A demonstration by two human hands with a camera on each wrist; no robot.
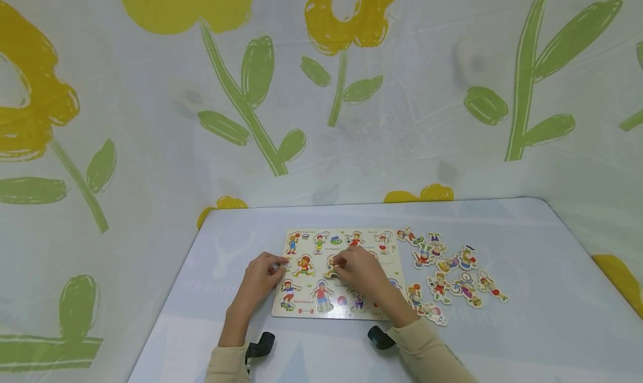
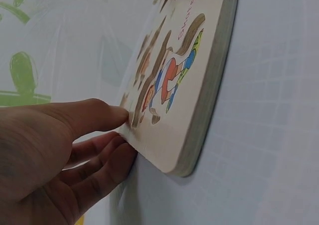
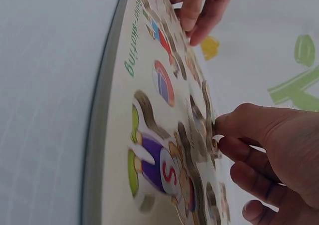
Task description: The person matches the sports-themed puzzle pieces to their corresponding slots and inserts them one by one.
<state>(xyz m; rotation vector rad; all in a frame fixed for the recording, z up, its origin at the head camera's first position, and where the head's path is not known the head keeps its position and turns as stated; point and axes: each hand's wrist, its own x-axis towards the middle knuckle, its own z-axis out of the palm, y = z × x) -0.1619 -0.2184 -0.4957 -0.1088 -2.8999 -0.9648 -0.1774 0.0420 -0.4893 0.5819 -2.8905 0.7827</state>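
Note:
A wooden puzzle board with cut-out pictures of children at sport lies on the table. At its left edge my left hand grips it, the thumb over the top face and the fingers curled at the side. Over the middle of the board, my right hand pinches a child-shaped puzzle piece between thumb and fingers. The piece sits close over the board, partly hidden by the hand. In the right wrist view its pale edge shows at the fingertips.
Several loose child-shaped pieces lie scattered right of the board on the white table. Two black curved objects show near the wrists. A flower-printed curtain stands behind the table.

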